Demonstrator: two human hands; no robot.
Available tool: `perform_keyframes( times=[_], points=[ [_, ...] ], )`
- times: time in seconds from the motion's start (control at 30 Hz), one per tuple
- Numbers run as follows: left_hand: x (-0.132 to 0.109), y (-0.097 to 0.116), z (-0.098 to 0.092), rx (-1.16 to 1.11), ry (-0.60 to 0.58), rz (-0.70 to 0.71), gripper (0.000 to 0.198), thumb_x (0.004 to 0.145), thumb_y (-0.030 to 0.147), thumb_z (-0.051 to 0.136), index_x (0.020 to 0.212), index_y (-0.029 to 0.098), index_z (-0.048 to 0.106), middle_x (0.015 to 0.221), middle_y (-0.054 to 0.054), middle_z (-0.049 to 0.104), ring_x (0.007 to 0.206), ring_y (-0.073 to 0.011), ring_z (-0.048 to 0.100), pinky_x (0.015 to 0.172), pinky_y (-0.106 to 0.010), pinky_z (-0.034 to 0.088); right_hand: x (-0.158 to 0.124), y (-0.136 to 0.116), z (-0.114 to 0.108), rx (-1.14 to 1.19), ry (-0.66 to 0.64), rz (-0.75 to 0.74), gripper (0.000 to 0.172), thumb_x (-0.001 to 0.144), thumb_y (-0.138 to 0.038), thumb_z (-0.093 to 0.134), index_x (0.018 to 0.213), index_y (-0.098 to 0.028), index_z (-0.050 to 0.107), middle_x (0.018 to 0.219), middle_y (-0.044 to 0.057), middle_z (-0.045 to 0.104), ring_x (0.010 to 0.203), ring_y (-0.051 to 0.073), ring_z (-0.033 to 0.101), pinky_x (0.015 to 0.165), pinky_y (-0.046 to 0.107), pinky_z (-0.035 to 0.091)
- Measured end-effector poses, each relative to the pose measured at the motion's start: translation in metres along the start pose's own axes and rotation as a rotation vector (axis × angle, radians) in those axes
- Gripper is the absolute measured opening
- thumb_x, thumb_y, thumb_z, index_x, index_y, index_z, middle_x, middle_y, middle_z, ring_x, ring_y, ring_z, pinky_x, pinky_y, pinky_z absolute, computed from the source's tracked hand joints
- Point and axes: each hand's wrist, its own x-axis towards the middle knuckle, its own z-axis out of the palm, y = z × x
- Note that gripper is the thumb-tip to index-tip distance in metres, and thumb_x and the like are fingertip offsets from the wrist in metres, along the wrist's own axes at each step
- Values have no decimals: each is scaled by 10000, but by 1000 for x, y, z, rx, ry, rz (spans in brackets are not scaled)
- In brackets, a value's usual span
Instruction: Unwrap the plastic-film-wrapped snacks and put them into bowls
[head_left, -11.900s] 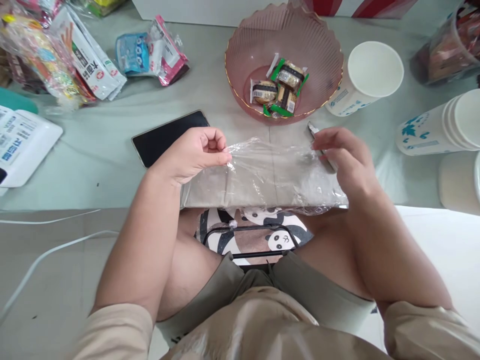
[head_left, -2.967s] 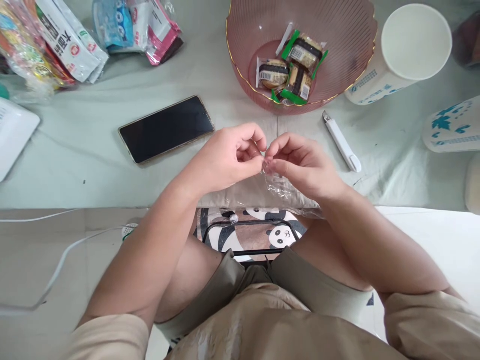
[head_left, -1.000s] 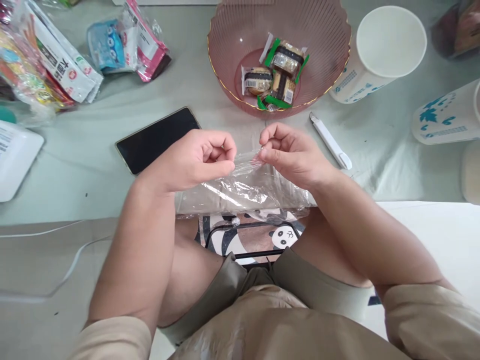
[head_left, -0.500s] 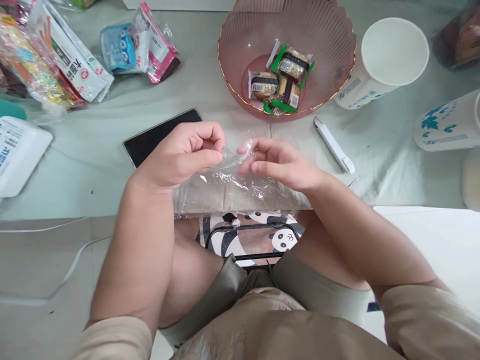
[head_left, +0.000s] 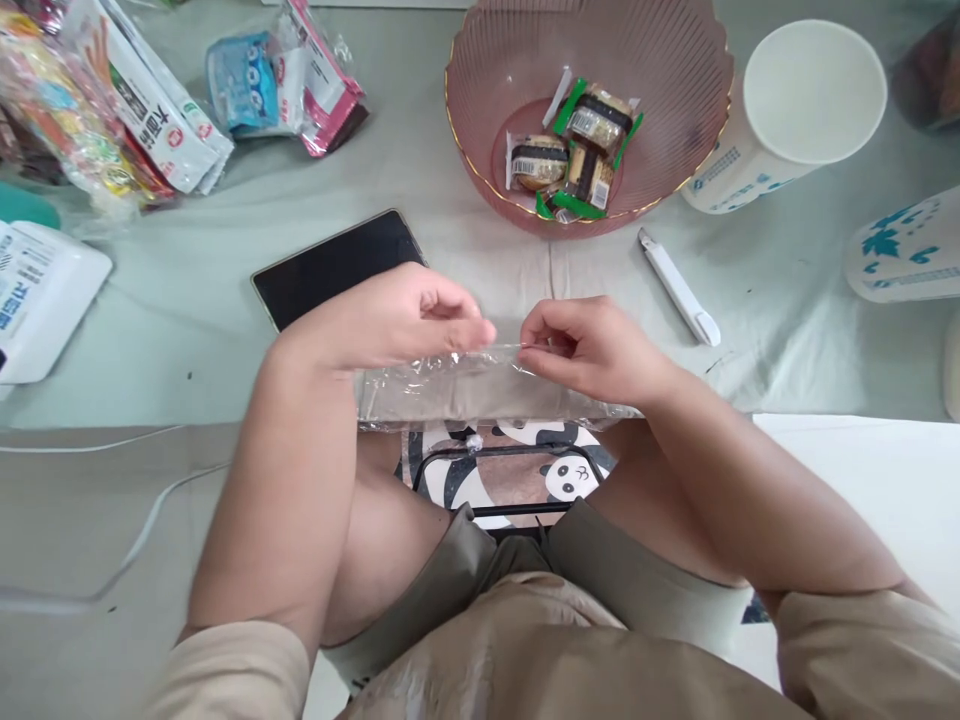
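Note:
A clear plastic bag [head_left: 480, 385] stretches between my two hands at the front edge of the table, its lower part hanging toward my lap. My left hand [head_left: 409, 318] pinches its upper edge, thumb against fingers. On the other side my right hand [head_left: 596, 345] is closed on the same edge between thumb and forefinger. A dark phone [head_left: 337, 262] lies just behind my left hand, partly covered by it. Beyond my right hand rests a white utility knife [head_left: 679, 290].
A pink ribbed bowl [head_left: 495, 60] holds several wrapped biscuits [head_left: 596, 115]. Paper cups [head_left: 814, 95] stand at the right. Packaged snacks [head_left: 142, 110] and a blue packet [head_left: 244, 85] lie at the back left, near a white box-like item [head_left: 56, 300]. A white cable [head_left: 142, 535] hangs below.
Both hands have come slightly lower and toward the right. My right hand's fingers, loosely spread before, have closed on the bag's edge, which is now pulled straighter.

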Motion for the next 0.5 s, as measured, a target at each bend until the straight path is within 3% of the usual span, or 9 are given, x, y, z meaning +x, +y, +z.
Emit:
perform_keyframes(
  times=[0.07,0.2,0.37,0.5],
  points=[
    [4,4,7,79,9,2,328,843,473,720,680,190,736,642,-8,686,599,-143,610,566,-246,406,-1,1,1,-28,-8,-19,73,851,-191,651,790,-194,611,595,-66,491,540,79,410,593,256,342],
    [8,5,14,93,193,8,314,874,408,694,638,201,704,640,-11,711,571,-137,604,552,-262,399,-3,2,2,-57,5,-1,75,841,-198,633,786,-200,583,622,-55,519,551,86,422,602,258,343],
    [8,3,18,32,330,23,431,921,627,699,778,220,699,549,39,610,507,-116,537,518,-295,372,-3,-4,4,-61,56,82,106,828,-200,605,781,-216,512,622,-59,495,551,91,418,602,261,335],
    [12,1,23,111,428,189,548,963,734,588,758,228,628,507,55,519,482,-106,478,499,-309,338,-4,-10,4,30,122,155,204,825,-230,641,763,-227,447,621,-63,464,565,89,400,588,253,330]
  ],
)
